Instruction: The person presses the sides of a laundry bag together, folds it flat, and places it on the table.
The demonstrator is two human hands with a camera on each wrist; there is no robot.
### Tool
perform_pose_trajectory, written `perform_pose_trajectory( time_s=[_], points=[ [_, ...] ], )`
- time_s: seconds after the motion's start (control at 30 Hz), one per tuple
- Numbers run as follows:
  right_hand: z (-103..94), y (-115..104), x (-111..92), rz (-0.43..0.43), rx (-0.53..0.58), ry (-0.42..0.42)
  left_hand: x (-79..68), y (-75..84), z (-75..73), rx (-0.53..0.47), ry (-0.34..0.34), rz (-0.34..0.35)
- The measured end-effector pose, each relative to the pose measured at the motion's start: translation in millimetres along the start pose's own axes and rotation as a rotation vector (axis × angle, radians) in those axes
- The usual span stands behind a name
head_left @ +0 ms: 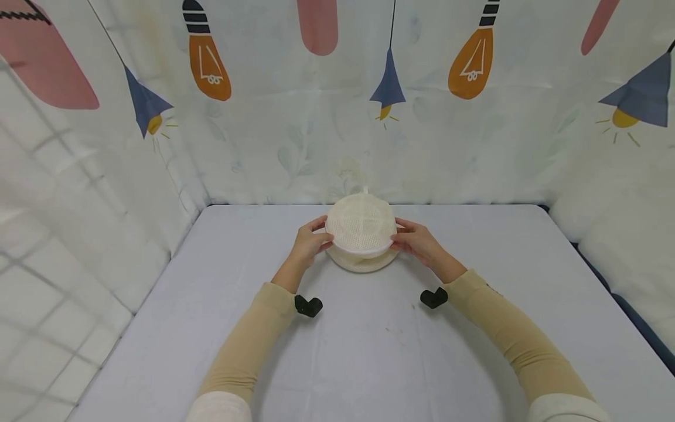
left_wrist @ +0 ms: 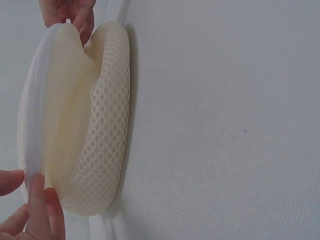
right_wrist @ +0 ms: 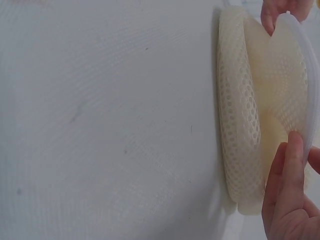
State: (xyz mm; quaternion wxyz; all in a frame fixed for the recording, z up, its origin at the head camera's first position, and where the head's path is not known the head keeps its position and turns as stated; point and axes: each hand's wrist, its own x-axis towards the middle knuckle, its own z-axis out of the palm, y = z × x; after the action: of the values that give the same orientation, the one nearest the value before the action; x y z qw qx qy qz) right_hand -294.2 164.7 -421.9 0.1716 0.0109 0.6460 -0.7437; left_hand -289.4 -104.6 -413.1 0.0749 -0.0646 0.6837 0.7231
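A round, cream mesh wash bag (head_left: pixel 362 223) with a white band along its upper edge stands near the far side of the table. The upper part is lifted from a thick honeycomb-mesh lower part (left_wrist: pixel 107 115), leaving a gap between them. My left hand (head_left: pixel 311 239) pinches the left side of the upper rim between thumb and fingers. On the opposite side, my right hand (head_left: pixel 418 241) pinches the same rim. Through the gap, a pale, smooth inside (right_wrist: pixel 267 100) shows. A small white tab sticks up at the back in the head view.
A pale cloth covers the table (head_left: pixel 364 351). Right behind the bag rises a printed curtain (head_left: pixel 337 146), with more white fabric at both sides. Black wrist pieces (head_left: pixel 308 306) sit at the inner side of each beige sleeve (head_left: pixel 248 346).
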Motion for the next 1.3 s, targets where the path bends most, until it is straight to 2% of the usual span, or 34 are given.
perform_pose_trajectory(
  time_s=[0.63,1.3],
  points=[
    [1.9,-1.5,-0.2,0.026,-0.077,0.022,-4.2,1.2,-1.1,0.017,-0.008,-0.007],
    [-2.0,0.0,6.3,0.051,-0.131,0.034,-0.2,-5.1,-2.6,0.052,0.008,-0.025]
  ],
)
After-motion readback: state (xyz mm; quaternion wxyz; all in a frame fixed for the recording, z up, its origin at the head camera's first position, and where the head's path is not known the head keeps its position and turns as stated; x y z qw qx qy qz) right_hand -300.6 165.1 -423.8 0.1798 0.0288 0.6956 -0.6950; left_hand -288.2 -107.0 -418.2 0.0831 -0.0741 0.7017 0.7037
